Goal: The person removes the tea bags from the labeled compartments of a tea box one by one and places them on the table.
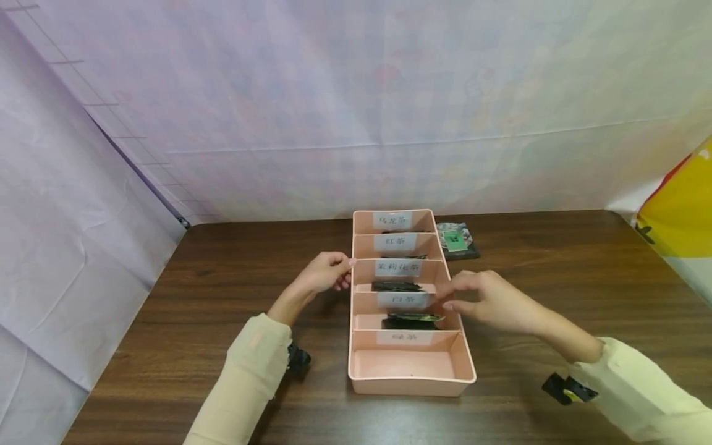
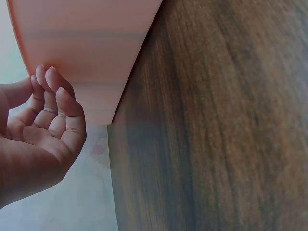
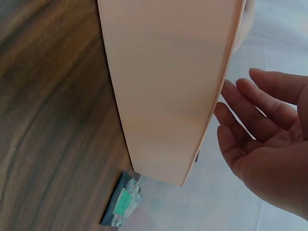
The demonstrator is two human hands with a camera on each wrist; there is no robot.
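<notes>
A long pink divided box (image 1: 411,386) stands on the table, its compartments bearing paper labels with Chinese tea names. Dark flat tea sachets (image 1: 411,321) stand in the compartments behind the front one. My left hand (image 1: 328,272) pinches the box's left rim between thumb and fingers, the fingertips against the outer wall in the left wrist view. Over the right rim, beside the white tea label (image 1: 403,300), hovers my right hand (image 1: 489,303) with thumb and fingers spread. Nothing shows between its fingers in the right wrist view.
One tea sachet with a green label (image 1: 456,241) lies on the brown wooden table (image 1: 233,284), just right of the box's far end. A pale patterned cloth (image 1: 356,123) hangs behind the table. Something yellow and red (image 1: 678,210) is at the far right.
</notes>
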